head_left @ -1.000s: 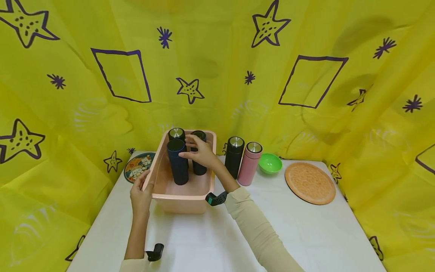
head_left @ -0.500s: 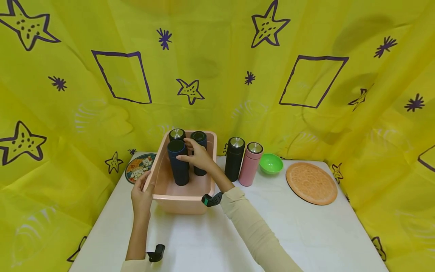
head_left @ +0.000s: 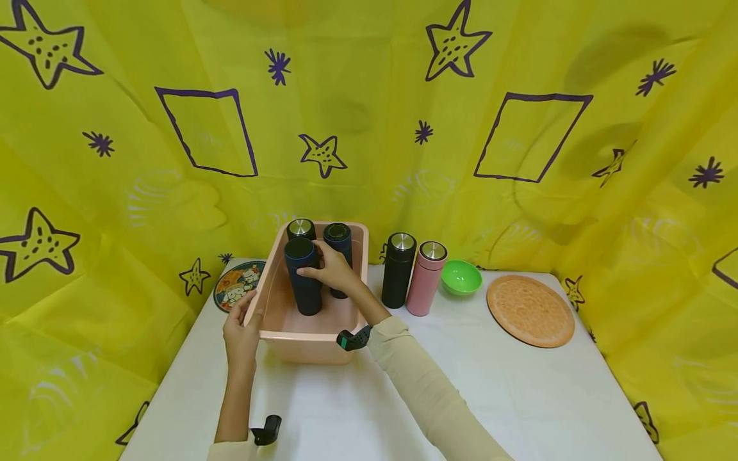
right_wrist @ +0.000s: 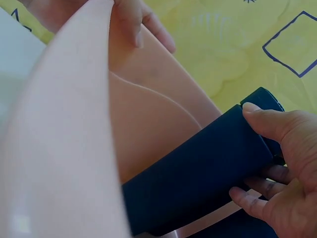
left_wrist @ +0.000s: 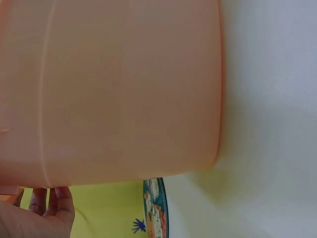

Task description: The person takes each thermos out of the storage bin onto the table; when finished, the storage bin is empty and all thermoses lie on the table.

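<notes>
A pink plastic tub (head_left: 311,349) holds three upright dark thermos flasks. My left hand (head_left: 241,333) grips the tub's left rim near its front corner, thumb on the inside and fingers outside. My right hand (head_left: 336,269) reaches over the right rim and holds the front dark blue flask (head_left: 305,291) near its lid. In the right wrist view the thumb (right_wrist: 255,110) lies on one side of that flask, with the fingers curling around the other. Behind it stand a silver-topped black flask (head_left: 301,226) and another dark blue flask (head_left: 338,235), partly hidden by my right hand.
Right of the tub a black flask (head_left: 398,272) and a pink flask (head_left: 425,282) stand close together. Beyond them are a green bowl (head_left: 461,279) and a round orange-brown board (head_left: 530,312). A patterned plate (head_left: 233,288) lies left of the tub. A yellow curtain (head_left: 369,96) backs the white table.
My right hand has shifted slightly left and down, its thumb and fingers coming round the front dark blue flask near the lid. The left hand keeps its hold on the tub rim.
</notes>
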A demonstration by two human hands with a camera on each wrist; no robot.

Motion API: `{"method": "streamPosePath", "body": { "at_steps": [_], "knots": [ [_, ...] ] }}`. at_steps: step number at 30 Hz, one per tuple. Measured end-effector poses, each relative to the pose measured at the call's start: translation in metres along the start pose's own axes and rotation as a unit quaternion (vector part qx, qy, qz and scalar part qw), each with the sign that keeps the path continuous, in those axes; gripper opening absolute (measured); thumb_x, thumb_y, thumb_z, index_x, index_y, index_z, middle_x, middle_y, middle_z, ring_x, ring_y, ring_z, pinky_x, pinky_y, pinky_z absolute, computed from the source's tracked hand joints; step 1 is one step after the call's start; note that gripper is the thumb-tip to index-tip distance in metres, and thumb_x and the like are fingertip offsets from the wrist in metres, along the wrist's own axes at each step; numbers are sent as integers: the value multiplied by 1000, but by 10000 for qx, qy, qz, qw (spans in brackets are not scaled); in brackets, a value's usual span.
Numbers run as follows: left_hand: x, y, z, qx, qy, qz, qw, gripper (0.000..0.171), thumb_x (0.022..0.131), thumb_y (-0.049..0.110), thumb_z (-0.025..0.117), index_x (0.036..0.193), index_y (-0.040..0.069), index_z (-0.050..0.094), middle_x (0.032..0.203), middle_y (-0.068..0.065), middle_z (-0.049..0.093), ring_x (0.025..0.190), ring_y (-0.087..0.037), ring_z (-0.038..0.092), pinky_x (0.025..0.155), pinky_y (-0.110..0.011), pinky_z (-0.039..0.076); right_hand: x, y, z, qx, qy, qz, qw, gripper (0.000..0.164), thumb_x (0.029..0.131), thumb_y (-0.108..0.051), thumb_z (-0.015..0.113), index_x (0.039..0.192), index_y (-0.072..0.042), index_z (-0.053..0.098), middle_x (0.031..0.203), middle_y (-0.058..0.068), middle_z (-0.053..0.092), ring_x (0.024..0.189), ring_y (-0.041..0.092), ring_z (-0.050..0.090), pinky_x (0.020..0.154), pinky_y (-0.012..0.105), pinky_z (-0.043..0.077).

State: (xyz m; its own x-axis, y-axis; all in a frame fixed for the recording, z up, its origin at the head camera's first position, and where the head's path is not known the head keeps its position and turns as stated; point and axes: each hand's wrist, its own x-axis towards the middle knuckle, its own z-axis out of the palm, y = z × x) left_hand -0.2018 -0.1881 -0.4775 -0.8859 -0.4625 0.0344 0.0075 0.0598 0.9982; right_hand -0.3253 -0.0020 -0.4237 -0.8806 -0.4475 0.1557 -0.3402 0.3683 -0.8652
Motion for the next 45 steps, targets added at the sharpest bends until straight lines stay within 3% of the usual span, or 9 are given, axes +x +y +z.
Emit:
{"method": "streamPosePath", "body": {
  "at_steps": [9, 19, 45],
  "knots": [
    [1, -1, -1, -1, 33, 49, 10000, 42, 96, 0, 55, 136, 10, 54, 137, -15, 52, 130, -31, 48, 106, -51, 43, 2, 0, 4, -75, 120, 60, 9999, 75, 86, -23, 75, 148, -4, 36, 138, 17, 56, 124, 31, 58, 99, 39, 52],
    [-2, 0, 0, -23, -17, 44, 10000, 42, 96, 0, 55, 137, 8, 54, 140, -17, 50, 131, -33, 47, 105, -51, 42, 4, 0, 14, -659, 627, 153, 9957, 71, 81, -31, 80, 140, -9, 47, 129, 10, 63, 117, 26, 62, 99, 39, 52],
    [-2, 4, 0, -88, -79, 42, 9999, 44, 96, -1, 55, 139, 7, 52, 142, -18, 49, 133, -33, 45, 107, -51, 40, 8, -4, 23, -937, 1185, 237, 9882, 69, 76, -33, 84, 131, -5, 55, 122, 12, 66, 114, 27, 63, 97, 40, 53]
  ]
}}
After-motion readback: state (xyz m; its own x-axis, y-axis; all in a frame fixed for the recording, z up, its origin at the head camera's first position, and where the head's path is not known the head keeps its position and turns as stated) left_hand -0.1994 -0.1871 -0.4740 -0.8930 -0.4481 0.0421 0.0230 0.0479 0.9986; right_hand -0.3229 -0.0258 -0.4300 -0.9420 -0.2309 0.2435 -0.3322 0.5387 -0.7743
